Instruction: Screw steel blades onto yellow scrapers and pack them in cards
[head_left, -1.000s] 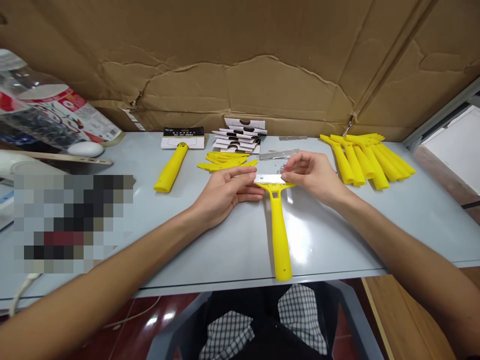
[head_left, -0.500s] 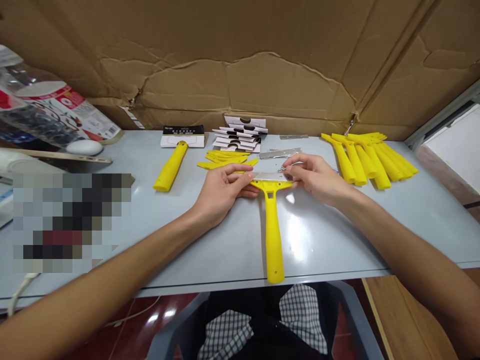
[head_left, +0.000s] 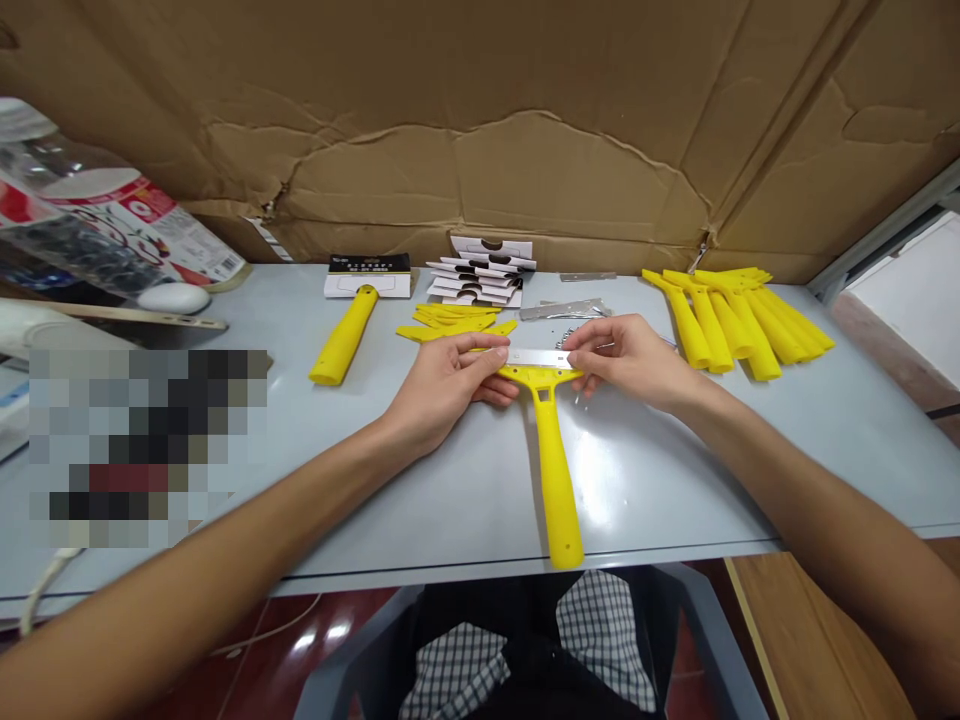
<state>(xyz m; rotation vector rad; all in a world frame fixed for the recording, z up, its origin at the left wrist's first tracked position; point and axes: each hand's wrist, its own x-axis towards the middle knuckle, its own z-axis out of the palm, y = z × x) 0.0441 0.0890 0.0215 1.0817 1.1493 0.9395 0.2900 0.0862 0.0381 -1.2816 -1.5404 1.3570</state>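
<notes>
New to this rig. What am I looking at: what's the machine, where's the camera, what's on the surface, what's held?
No machine: these are a person's bare hands, seen by one camera worn on the head, looking forward and down. The left hand and right hand hold opposite ends of a metal strip at the wide head of a yellow handle.

On the table, beyond the hands, lie flat yellow pieces, loose metal strips and folded cards. A pile of yellow handles is at right; at left, another yellow handle meets a black-and-white card.
</notes>
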